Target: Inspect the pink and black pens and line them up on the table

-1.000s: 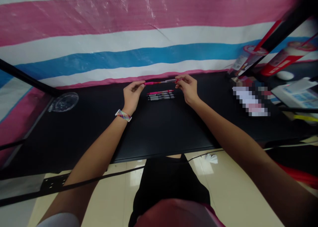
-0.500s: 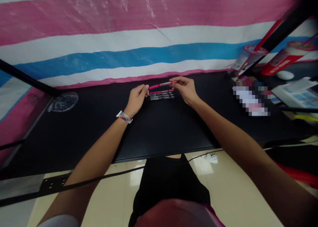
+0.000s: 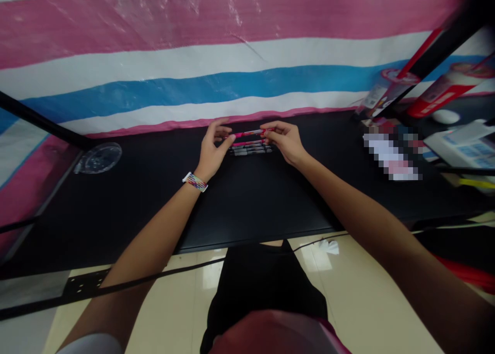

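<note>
Pink pen [image 3: 249,133] is held roughly level just beyond a row of pens [image 3: 252,150] on the bench [image 3: 247,204]. Right hand [image 3: 288,141] pinches its right end between thumb and fingers; left hand [image 3: 211,147] is partly open, thumb at the left end, grip not confirmable. Judged light, stiff and smooth; best held by the barrel ends. Striped sheet [image 3: 247,80] bounds the far edge; room to move appears sideways and toward the near edge.

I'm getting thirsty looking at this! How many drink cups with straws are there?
2. The left cup is toward the back at the black table's right side; the red-and-white cup is further right. Others could be hidden there.
</note>
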Demonstrator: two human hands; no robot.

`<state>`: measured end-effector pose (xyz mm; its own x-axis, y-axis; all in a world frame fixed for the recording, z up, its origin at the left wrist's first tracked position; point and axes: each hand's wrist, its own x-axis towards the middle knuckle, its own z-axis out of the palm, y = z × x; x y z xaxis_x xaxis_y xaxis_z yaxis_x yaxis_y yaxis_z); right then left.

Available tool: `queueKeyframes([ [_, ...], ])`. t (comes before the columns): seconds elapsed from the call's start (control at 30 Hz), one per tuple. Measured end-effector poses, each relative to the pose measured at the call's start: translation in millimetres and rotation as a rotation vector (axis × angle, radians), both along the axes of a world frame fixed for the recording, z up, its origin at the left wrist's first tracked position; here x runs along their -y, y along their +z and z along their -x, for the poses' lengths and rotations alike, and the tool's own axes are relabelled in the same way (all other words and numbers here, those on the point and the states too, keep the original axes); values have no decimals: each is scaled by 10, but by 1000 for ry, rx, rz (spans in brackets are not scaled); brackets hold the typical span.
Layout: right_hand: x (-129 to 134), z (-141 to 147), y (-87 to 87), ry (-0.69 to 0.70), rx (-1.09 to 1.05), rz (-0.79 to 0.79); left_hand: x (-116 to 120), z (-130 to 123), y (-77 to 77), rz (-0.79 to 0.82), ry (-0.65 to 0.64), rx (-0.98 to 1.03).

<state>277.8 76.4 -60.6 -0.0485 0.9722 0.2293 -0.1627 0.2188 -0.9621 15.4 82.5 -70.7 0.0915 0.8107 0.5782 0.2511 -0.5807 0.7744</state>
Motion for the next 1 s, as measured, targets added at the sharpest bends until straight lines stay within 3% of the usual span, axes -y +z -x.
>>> queueKeyframes([
  [0.23,-17,1,-18,-13,4,-6,51,-15,50,-68,4,-80],
  [0.43,-10,8,-10,-10,4,-42,92,-16,111,81,77,-130],
  [0.57,-15,12,-11,-21,9,-25,107,-34,140,-12,46,-126],
  [0.8,-14,16,-8,18,-36,-44,80,-43,94,164,-13,-30],
  [1.0,1,13,-11,-4,-19,-7,32,-8,78,104,16,-79],
])
